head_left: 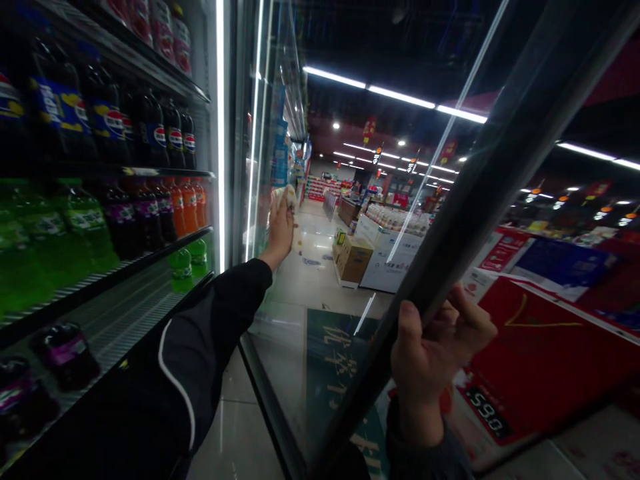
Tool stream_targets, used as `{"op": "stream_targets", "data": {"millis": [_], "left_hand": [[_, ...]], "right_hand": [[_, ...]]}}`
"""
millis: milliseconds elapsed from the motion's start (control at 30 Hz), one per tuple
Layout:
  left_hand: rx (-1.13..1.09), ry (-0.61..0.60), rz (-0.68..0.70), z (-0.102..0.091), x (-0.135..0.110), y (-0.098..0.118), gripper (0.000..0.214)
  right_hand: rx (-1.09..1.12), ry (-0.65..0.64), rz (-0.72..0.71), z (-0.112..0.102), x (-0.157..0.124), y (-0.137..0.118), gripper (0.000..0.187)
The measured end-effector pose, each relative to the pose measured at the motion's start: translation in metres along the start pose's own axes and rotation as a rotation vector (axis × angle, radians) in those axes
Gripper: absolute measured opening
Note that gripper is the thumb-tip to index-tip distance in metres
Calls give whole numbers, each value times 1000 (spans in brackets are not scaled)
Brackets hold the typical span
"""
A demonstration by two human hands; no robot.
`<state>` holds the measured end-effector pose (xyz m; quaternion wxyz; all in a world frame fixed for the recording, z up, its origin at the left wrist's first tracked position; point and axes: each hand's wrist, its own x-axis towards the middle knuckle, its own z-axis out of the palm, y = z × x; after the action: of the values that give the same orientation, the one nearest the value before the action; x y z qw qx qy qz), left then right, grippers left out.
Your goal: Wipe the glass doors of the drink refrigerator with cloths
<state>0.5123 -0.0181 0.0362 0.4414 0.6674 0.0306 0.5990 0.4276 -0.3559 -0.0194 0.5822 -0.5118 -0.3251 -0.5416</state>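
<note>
My right hand [437, 353] is shut around the dark frame of a tall glass cooler door [450, 230], which swings open toward me. My left hand [281, 230], at the end of a black sleeve [210, 340], reaches forward along the cooler's front. Its fingers hold a small pale packet [286, 197], whose kind I cannot make out. Several Pepsi bottles [60, 110] stand on a shelf to the left, above green soda bottles [83, 223], dark bottles with purple labels [123, 220] and orange bottles [189, 205].
Cooler shelves [100, 300] fill the left side, with more bottles low down. Behind the door, a tiled aisle [310, 280] leads past a cardboard box [354, 259] to distant shelving. A red display with a 5.90 price sign [485, 412] stands at the right.
</note>
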Motion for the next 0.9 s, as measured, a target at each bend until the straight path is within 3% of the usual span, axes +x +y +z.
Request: {"op": "stream_targets", "data": {"millis": [100, 200, 367, 467, 567, 700, 900], "left_hand": [[-20, 101, -137, 13, -4, 20, 46], [-15, 103, -75, 29, -27, 64, 48], [25, -55, 568, 41, -107, 167, 54], [76, -128, 733, 38, -131, 193, 58], [214, -133, 802, 36, -124, 180, 57], [320, -95, 760, 40, -99, 140, 51], [319, -12, 528, 36, -50, 60, 54]], "right_hand": [[0, -8, 20, 1, -2, -2, 66], [-26, 2, 25, 1, -3, -4, 65], [-8, -12, -7, 1, -5, -3, 66], [-10, -10, -5, 0, -6, -5, 63], [-14, -11, 20, -1, -6, -7, 63], [20, 10, 47, -2, -5, -9, 64], [63, 46, 32, -3, -2, -5, 62]]}}
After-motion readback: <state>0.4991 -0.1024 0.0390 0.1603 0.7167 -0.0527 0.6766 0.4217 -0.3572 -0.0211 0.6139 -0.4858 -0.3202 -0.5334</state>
